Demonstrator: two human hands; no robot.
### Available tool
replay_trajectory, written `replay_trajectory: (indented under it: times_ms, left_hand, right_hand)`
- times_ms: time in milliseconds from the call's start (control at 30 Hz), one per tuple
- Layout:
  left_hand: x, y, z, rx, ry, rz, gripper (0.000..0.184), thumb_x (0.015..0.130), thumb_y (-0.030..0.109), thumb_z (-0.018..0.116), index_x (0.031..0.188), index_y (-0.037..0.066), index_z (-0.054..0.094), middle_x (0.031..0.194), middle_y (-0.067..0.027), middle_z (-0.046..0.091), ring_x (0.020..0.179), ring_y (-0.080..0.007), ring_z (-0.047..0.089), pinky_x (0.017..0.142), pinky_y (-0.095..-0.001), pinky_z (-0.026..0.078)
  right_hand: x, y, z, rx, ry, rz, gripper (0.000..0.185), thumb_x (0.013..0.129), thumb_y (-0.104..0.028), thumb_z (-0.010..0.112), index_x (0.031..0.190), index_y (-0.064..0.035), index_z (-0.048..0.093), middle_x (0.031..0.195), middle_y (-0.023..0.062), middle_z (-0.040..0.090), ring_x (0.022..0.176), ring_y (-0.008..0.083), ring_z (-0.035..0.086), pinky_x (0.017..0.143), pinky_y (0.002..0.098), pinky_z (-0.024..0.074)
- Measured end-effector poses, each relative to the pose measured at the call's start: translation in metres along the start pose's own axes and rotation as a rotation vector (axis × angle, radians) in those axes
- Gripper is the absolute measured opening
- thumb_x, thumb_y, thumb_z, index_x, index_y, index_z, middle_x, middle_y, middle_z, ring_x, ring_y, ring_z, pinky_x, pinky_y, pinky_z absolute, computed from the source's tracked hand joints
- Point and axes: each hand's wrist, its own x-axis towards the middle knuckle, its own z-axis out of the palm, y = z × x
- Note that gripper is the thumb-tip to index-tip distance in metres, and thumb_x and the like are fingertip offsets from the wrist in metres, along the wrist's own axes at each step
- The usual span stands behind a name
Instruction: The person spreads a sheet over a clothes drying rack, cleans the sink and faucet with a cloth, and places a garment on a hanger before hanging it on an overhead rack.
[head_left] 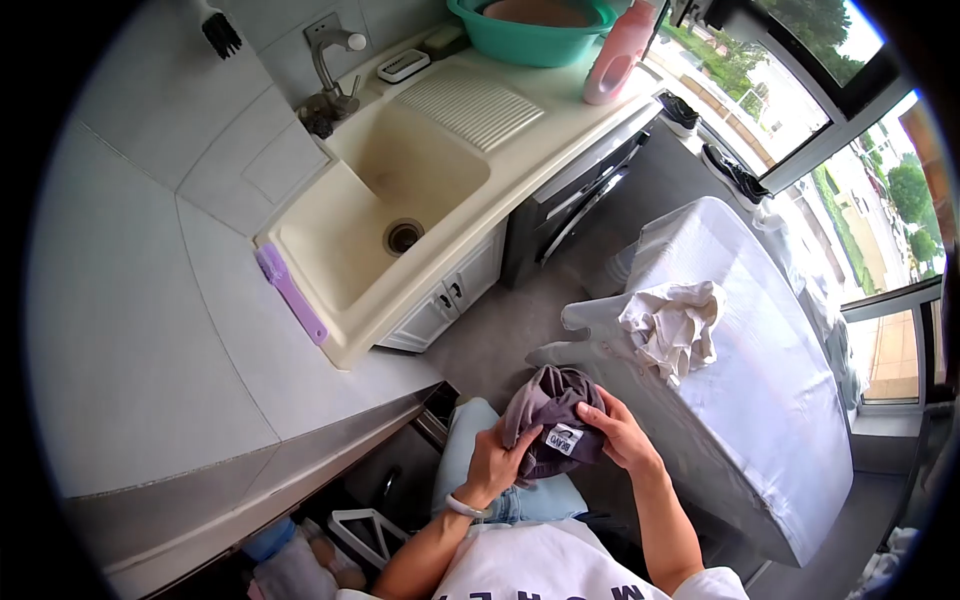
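Note:
A dark purple-brown cloth [545, 400] with a white label is bunched up between my two hands, above my lap. My left hand [492, 462] grips its left edge, and a pale band circles that wrist. On the other side my right hand [618, 432] holds the fabric close to the label, thumb on top. A crumpled off-white cloth [675, 325] lies on the pale-covered box-shaped thing [770, 400] to the right of my hands.
A cream sink [330, 240] with a tap [325, 60] is at the upper left, a purple brush [290, 295] on its edge. A green basin [530, 40] and pink bottle [620, 52] stand on the counter. Shoes [735, 175] rest by the window.

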Motion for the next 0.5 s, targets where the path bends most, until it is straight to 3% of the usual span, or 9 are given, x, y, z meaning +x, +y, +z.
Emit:
replay_trajectory:
  times_ms: [33, 133, 167, 200, 233, 300, 400, 433, 500]
  left_hand:
    - [-0.001, 0.010, -0.002, -0.053, 0.000, -0.178, 0.039, 0.088, 0.031, 0.067, 0.081, -0.006, 0.062, 0.062, -0.0175, 0.061, 0.061, -0.0248, 0.064, 0.058, -0.0356, 0.047]
    - [0.001, 0.027, -0.021, -0.039, -0.148, -0.289, 0.046, 0.087, 0.037, 0.068, 0.071, -0.006, 0.060, 0.056, -0.0135, 0.059, 0.059, -0.0167, 0.059, 0.055, -0.0359, 0.046]
    - [0.003, 0.031, -0.031, 0.056, -0.254, -0.361, 0.043, 0.084, 0.034, 0.072, 0.093, -0.006, 0.059, 0.064, -0.0107, 0.061, 0.063, -0.0176, 0.060, 0.062, -0.0338, 0.048]
    - [0.003, 0.038, -0.034, 0.065, -0.274, -0.346, 0.043, 0.084, 0.034, 0.072, 0.093, -0.006, 0.059, 0.064, -0.0107, 0.061, 0.063, -0.0176, 0.060, 0.062, -0.0338, 0.048]
    - [0.001, 0.047, -0.037, 0.025, -0.209, -0.147, 0.048, 0.082, 0.031, 0.075, 0.106, -0.004, 0.051, 0.079, -0.0138, 0.062, 0.071, -0.0192, 0.060, 0.068, -0.0332, 0.049]
    - [0.001, 0.046, -0.051, 0.083, -0.193, 0.075, 0.088, 0.073, 0.013, 0.081, 0.138, 0.005, 0.022, 0.115, -0.0191, 0.051, 0.102, -0.0213, 0.054, 0.086, -0.0324, 0.047]
    - [-0.002, 0.069, -0.071, 0.281, -0.211, 0.184, 0.088, 0.070, 0.004, 0.078, 0.141, 0.009, 0.025, 0.117, -0.0178, 0.050, 0.106, -0.0265, 0.055, 0.088, -0.0365, 0.047]
    - [-0.002, 0.078, -0.075, 0.387, -0.221, 0.302, 0.076, 0.070, 0.001, 0.073, 0.136, 0.014, 0.039, 0.118, -0.0199, 0.049, 0.101, -0.0378, 0.055, 0.087, -0.0410, 0.048]
    - [-0.002, 0.069, -0.083, 0.452, -0.272, 0.348, 0.066, 0.070, -0.001, 0.072, 0.130, 0.013, 0.047, 0.116, -0.0192, 0.050, 0.100, -0.0376, 0.056, 0.086, -0.0414, 0.048]
  right_hand:
    - [-0.004, 0.002, 0.003, 0.013, 0.057, 0.040, 0.048, 0.094, -0.028, 0.059, 0.130, 0.0007, 0.046, 0.116, 0.0063, 0.060, 0.100, 0.0117, 0.061, 0.087, 0.0277, 0.0501]
    - [-0.015, 0.004, 0.009, -0.031, 0.173, 0.098, 0.042, 0.097, -0.033, 0.054, 0.122, -0.0001, 0.053, 0.109, 0.0052, 0.063, 0.090, 0.0088, 0.062, 0.078, 0.0248, 0.0518]
    - [-0.019, 0.004, 0.013, 0.009, 0.182, 0.087, 0.042, 0.097, -0.034, 0.053, 0.121, -0.0006, 0.054, 0.107, 0.0043, 0.063, 0.089, 0.0087, 0.062, 0.079, 0.0241, 0.0514]
    - [-0.023, 0.005, 0.015, 0.051, 0.192, 0.080, 0.042, 0.098, -0.036, 0.051, 0.121, -0.0011, 0.054, 0.106, 0.0034, 0.063, 0.089, 0.0086, 0.062, 0.079, 0.0234, 0.0510]
    - [-0.025, 0.010, 0.014, 0.061, 0.206, 0.065, 0.042, 0.098, -0.036, 0.051, 0.121, -0.0011, 0.054, 0.106, 0.0034, 0.063, 0.089, 0.0086, 0.062, 0.079, 0.0234, 0.0510]
    - [-0.026, 0.020, 0.013, 0.150, 0.265, -0.022, 0.045, 0.098, -0.037, 0.050, 0.123, -0.0002, 0.052, 0.113, 0.0038, 0.060, 0.098, 0.0102, 0.060, 0.085, 0.0239, 0.0492]
    - [-0.045, 0.012, 0.034, 0.195, 0.259, -0.061, 0.067, 0.092, -0.039, 0.060, 0.142, -0.0049, 0.030, 0.133, 0.0097, 0.045, 0.120, 0.0165, 0.045, 0.098, 0.0280, 0.0400]
    - [-0.051, 0.011, 0.042, 0.200, 0.266, -0.074, 0.067, 0.092, -0.039, 0.060, 0.142, -0.0049, 0.030, 0.133, 0.0097, 0.045, 0.120, 0.0165, 0.045, 0.098, 0.0280, 0.0400]
    - [-0.062, 0.010, 0.054, -0.048, 0.128, -0.112, 0.085, 0.082, -0.036, 0.072, 0.146, -0.0071, 0.023, 0.135, 0.0126, 0.042, 0.123, 0.0218, 0.044, 0.102, 0.0306, 0.0366]
